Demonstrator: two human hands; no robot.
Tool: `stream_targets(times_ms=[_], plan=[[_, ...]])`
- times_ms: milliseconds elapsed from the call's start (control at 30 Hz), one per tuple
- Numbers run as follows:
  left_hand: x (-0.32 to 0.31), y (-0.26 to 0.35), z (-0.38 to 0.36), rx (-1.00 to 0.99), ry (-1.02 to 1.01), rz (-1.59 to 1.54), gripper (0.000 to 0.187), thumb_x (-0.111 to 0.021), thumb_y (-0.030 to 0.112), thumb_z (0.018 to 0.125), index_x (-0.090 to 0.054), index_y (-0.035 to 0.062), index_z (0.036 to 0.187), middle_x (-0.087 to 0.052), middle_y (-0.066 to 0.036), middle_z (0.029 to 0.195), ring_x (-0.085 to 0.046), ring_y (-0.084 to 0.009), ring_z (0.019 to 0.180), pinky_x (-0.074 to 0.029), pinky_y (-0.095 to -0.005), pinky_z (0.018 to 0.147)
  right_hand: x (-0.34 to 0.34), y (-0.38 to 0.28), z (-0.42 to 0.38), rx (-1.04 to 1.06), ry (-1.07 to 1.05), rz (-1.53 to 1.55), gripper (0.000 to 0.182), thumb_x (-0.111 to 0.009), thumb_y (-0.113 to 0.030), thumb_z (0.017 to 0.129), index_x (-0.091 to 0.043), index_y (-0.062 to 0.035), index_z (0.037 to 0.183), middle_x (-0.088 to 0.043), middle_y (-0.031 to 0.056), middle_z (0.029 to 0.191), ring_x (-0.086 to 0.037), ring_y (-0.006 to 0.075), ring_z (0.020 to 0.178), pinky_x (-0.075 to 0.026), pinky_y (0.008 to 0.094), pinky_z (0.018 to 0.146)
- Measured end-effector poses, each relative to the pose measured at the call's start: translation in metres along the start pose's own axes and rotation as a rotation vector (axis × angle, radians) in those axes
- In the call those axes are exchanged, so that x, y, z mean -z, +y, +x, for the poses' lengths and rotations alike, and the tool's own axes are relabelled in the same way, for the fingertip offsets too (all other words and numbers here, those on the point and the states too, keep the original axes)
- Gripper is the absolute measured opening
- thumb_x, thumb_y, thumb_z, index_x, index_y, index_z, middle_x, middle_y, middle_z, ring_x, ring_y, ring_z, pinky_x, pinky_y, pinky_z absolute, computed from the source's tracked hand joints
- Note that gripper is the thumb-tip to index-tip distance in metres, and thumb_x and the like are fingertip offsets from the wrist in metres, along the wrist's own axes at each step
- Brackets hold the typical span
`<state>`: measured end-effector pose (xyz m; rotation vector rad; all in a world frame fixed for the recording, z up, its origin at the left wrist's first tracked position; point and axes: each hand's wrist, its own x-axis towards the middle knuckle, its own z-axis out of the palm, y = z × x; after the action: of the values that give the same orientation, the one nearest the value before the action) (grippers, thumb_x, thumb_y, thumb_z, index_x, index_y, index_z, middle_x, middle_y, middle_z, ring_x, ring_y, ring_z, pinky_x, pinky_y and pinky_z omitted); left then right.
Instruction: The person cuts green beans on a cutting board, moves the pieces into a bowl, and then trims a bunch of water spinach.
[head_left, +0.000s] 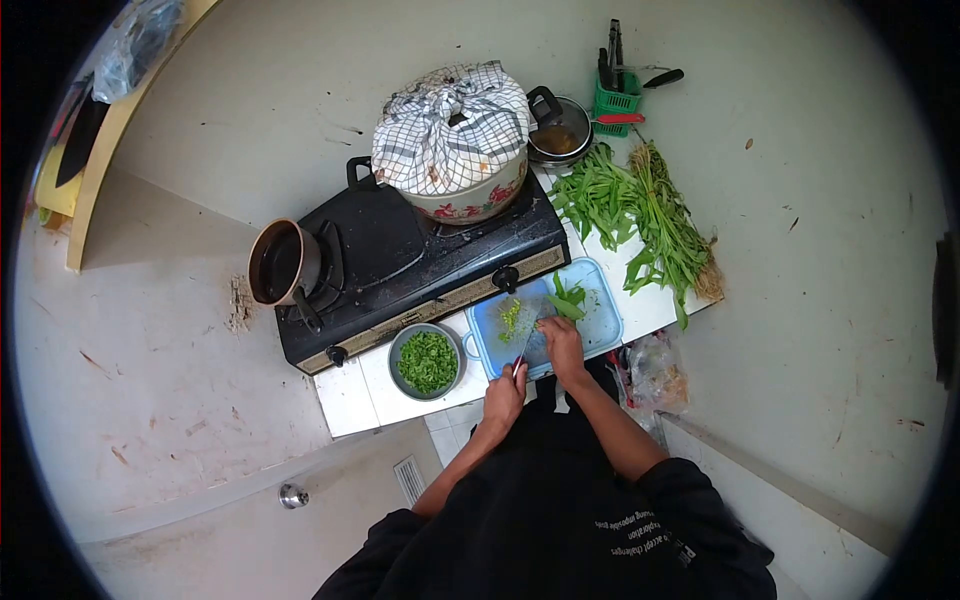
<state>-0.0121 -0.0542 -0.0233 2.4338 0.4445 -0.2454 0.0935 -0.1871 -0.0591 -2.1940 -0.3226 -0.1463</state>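
Observation:
My left hand [504, 398] is closed round the handle of a knife [519, 365], whose thin blade points up over the blue cutting board [608, 318]. My right hand [563, 350] is on the board with fingers bent together on leafy greens; a few leaves [568, 298] stick out just above it. Small chopped green pieces [510, 318] lie on the board's left half, close to the blade. Left of the board, a grey bowl [395, 384] holds chopped greens [428, 362].
A black two-burner stove [375, 240] runs behind the board, bearing a flowered pot [490, 200] under a checked cloth [450, 120] and a small saucepan [262, 265]. Bunches of greens with roots [665, 220] lie right. A pan [562, 135] and green utensil basket [615, 100] stand behind.

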Motion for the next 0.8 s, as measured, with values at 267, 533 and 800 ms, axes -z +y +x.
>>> stream_targets(times_ms=[267, 533, 800], plan=[[-0.003, 0.003, 0.000, 0.008, 0.022, 0.065, 0.040, -0.051, 0.039, 0.101, -0.059, -0.0004, 0.101, -0.064, -0.030, 0.070, -0.065, -0.0507, 0.068, -0.052, -0.0583, 0.061, 0.003, -0.007, -0.002, -0.012, 0.040, -0.073, 0.021, -0.062, 0.005, 0.079, -0.071, -0.0010, 0.097, -0.066, 0.0147, 0.094, -0.062, 0.0362, 0.092, -0.050, 0.0440, 0.084], [-0.006, 0.010, 0.015, -0.032, 0.049, 0.083, 0.042, -0.051, 0.041, 0.101, -0.059, -0.0008, 0.098, -0.065, -0.029, 0.070, -0.066, -0.0492, 0.068, -0.052, -0.0571, 0.060, 0.003, -0.004, -0.004, 0.016, 0.037, -0.070, 0.020, -0.060, 0.005, 0.078, -0.073, -0.0009, 0.092, -0.067, 0.0142, 0.091, -0.063, 0.0352, 0.090, -0.049, 0.0430, 0.083], [0.002, 0.001, 0.009, 0.017, 0.034, 0.072, 0.043, -0.049, 0.041, 0.102, -0.058, -0.0009, 0.100, -0.065, -0.029, 0.071, -0.065, -0.0502, 0.069, -0.052, -0.0584, 0.061, 0.003, 0.001, -0.004, 0.061, 0.047, -0.094, 0.019, -0.061, 0.002, 0.079, -0.072, -0.0035, 0.093, -0.066, 0.0119, 0.091, -0.062, 0.0320, 0.090, -0.047, 0.0444, 0.082]])
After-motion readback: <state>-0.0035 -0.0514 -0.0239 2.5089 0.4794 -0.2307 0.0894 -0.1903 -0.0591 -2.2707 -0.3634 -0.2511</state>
